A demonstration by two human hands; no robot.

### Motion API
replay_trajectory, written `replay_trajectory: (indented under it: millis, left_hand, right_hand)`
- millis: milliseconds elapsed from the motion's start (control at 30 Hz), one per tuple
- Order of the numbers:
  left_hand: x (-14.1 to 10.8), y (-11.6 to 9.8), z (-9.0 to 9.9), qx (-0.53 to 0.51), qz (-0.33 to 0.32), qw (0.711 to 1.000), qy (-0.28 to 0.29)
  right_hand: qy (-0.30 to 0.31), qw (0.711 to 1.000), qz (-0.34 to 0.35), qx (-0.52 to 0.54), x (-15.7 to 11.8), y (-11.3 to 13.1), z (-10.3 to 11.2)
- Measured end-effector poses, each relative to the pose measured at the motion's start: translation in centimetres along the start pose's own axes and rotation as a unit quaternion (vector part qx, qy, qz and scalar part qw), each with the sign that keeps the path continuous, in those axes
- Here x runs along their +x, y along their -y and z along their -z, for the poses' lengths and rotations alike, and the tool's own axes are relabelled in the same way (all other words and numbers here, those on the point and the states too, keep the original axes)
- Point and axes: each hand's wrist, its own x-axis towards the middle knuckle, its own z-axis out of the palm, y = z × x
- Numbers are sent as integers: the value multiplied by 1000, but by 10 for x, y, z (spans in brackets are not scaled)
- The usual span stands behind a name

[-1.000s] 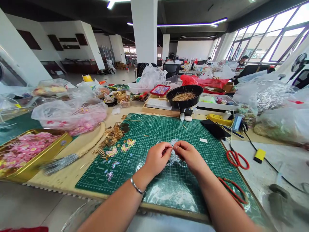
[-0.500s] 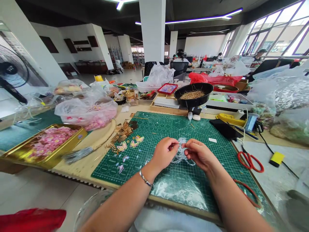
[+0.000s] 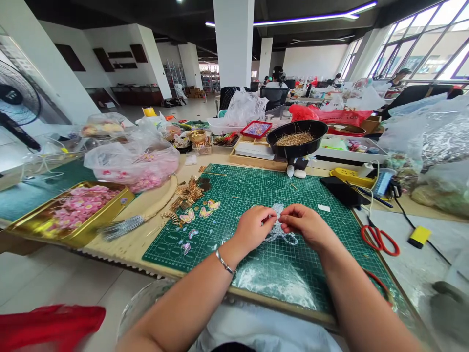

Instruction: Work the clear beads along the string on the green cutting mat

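Observation:
Over a green cutting mat (image 3: pixel 256 190), my left hand (image 3: pixel 252 227) and my right hand (image 3: pixel 308 226) pinch a small clear, glittery ornament (image 3: pixel 279 233) between their fingertips. The hands nearly touch each other just above the mat. A silver bracelet sits on my left wrist. Small butterfly pieces (image 3: pixel 200 214) and a pile of gold metal parts (image 3: pixel 187 194) lie on the mat's left edge. A clear plastic sheet (image 3: pixel 273 278) covers the mat's near part.
A gold tin of pink flowers (image 3: pixel 73 210) and a bag of pink flowers (image 3: pixel 137 164) are at left. Red scissors (image 3: pixel 379 239), a yellow box (image 3: pixel 417 236) and cables lie at right. A black bowl (image 3: pixel 297 139) stands behind the mat. People work at far tables.
The view has shifted, so a fan and a red cloth now show at left. My hands stay together on the ornament, with only small finger movements.

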Motion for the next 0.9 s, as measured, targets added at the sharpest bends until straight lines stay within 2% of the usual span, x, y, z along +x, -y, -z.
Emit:
replay_trajectory:
  millis: [100,200,267,300,400,467,567,667,767,900]
  left_hand:
    - [1,0,1,-4,19,1000,-13]
    - [0,-2,2,-16,35,999,-35]
    - [-1,-3,4,-29,38,997,-60]
    - [-1,-4,5,-39,42,995,-76]
    - [-2,-5,7,-68,57,991,-103]
    - [-3,-5,6,-73,52,992,-87]
    - [-4,-4,4,-61,25,996,-53]
    - [-5,-4,2,-48,11,998,-39]
    - [-4,-3,1,-40,12,999,-33]
    - [-4,-4,1,-38,7,999,-32]
  right_hand:
    - [-21,997,2,-80,-8,15,24]
    - [-44,986,-18,-163,-17,22,62]
    - [-51,973,-40,-221,-21,18,90]
    - [-55,961,-51,-266,-23,14,103]
    - [-64,896,-79,-432,-27,-3,128]
    - [-74,861,-88,-496,-29,-13,132]
    - [-91,820,-79,-560,-31,-21,124]
    - [-100,791,-74,-600,-29,-22,117]
    - [-94,781,-76,-613,-25,-22,123]
    - [-104,785,-73,-607,-24,-16,132]
